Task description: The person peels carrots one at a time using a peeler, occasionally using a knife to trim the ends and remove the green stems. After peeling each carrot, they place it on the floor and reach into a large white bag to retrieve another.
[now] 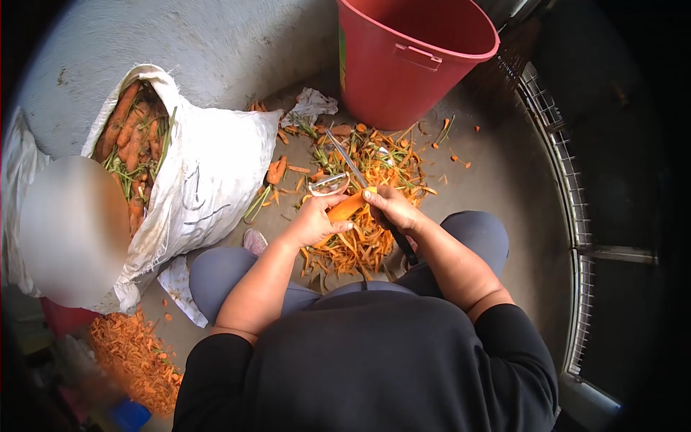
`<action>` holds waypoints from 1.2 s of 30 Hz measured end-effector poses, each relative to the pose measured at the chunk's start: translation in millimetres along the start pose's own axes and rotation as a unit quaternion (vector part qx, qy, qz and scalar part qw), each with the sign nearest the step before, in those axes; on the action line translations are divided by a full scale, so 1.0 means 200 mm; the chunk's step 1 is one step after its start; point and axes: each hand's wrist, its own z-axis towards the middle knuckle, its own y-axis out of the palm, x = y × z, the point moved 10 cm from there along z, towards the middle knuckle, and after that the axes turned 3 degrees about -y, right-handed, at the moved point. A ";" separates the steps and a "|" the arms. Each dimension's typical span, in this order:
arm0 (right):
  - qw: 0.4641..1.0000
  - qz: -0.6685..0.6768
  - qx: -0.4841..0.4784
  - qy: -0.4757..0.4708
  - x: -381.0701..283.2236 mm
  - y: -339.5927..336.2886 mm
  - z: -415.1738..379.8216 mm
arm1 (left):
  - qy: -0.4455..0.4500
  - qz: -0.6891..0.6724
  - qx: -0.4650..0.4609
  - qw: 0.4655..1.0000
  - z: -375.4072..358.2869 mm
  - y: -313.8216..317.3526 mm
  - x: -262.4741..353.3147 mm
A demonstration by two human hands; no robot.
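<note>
Gripping a peeled orange carrot (348, 207) between them, both hands work low over the floor between the person's knees. The left hand (314, 222) is curled around the carrot's near end, fingers closed under it and thumb on top. The right hand (392, 205) is closed around the dark handle of a knife (360, 176), whose long thin blade slants up and away from the hands toward the red bucket (403, 57); the handle's end sticks out below the right wrist. Just beyond the left hand's fingers lies a small peeler (328, 183) with a pale looped frame, close to the hand, though whether it touches cannot be told. Directly beneath and ahead of both hands spreads a heap of carrot peelings (360, 245) mixed with green stalks. Past the knife tip stands the red bucket, well apart from the hands, with a crumpled white rag (311, 106) to its left. To the left of the left hand leans an open white sack (209, 173) stuffed with unpeeled carrots (129, 137) and greens. Behind the left elbow lies a second pile of peelings (137, 356) on the floor.
</note>
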 end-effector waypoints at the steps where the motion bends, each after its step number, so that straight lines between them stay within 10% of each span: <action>1: 1.000 0.001 -0.002 -0.002 0.01 0.00 0.01 | -0.012 0.003 0.000 1.000 0.01 0.00 -0.02; 11: 0.992 -0.114 0.051 -0.007 0.00 -0.07 0.05 | -0.094 -0.045 0.005 0.995 0.01 0.01 -0.11; 17: 0.969 -0.225 0.095 -0.031 -0.04 -0.08 0.04 | 0.134 0.216 0.125 0.959 -0.01 -0.03 0.00; 21: 0.896 -0.405 0.173 -0.065 -0.17 -0.10 -0.01 | -0.265 -0.266 0.087 0.923 -0.04 0.00 -0.31; 24: 0.860 -0.476 0.123 -0.138 -0.26 0.06 -0.08 | -0.271 -0.489 0.095 0.824 -0.03 0.03 -0.39; 36: 0.804 -0.533 0.151 -0.216 -0.31 0.22 -0.10 | -0.239 -0.548 0.184 0.780 0.00 0.03 -0.40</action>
